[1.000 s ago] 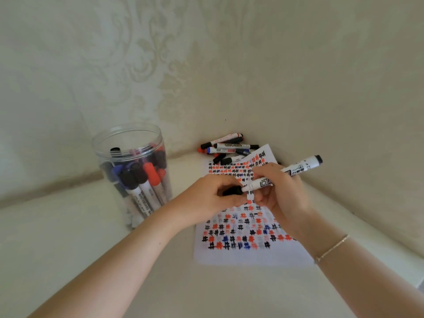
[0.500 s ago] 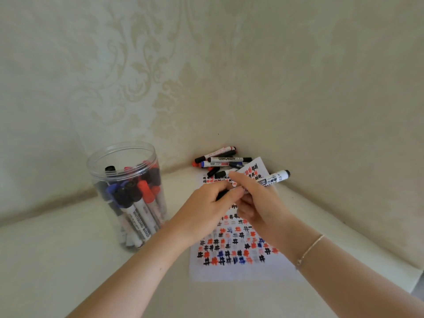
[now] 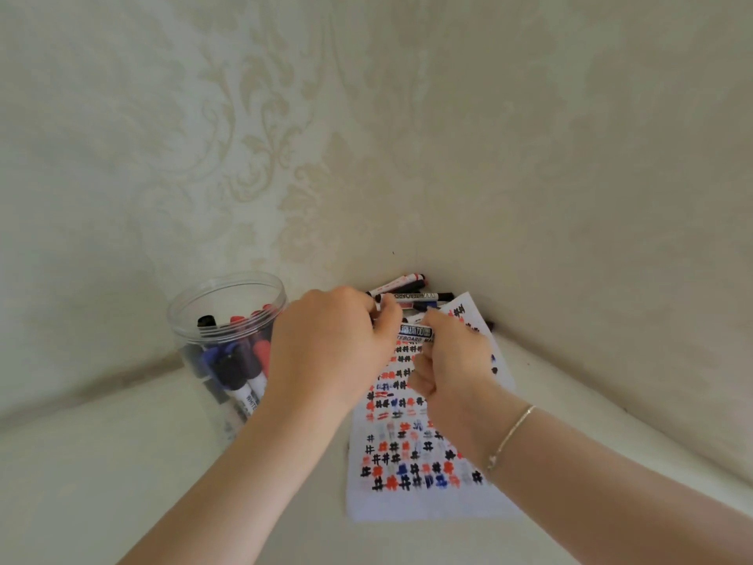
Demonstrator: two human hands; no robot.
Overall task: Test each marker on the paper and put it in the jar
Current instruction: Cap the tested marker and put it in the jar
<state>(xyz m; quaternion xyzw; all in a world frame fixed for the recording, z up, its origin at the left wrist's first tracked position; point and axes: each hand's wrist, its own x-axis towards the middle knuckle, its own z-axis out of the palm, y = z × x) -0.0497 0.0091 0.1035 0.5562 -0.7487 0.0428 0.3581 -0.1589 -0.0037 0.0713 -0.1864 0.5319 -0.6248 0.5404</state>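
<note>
On the near worktop [image 3: 122, 483] the paper [image 3: 407, 503] lies; above it a light, stiff, smooth marker [image 3: 415, 332] is gripped by the curled right hand [image 3: 452, 360], its cap end probably pinched by the left hand [image 3: 326, 340]; the barrel is best held; the jar [image 3: 195, 320] stands left

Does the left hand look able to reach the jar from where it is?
Probably yes. The jar stands just beside the left hand, its mouth open with no lid and nothing between them. But that hand seems busy holding one end of the marker that the right hand also grips.
</note>
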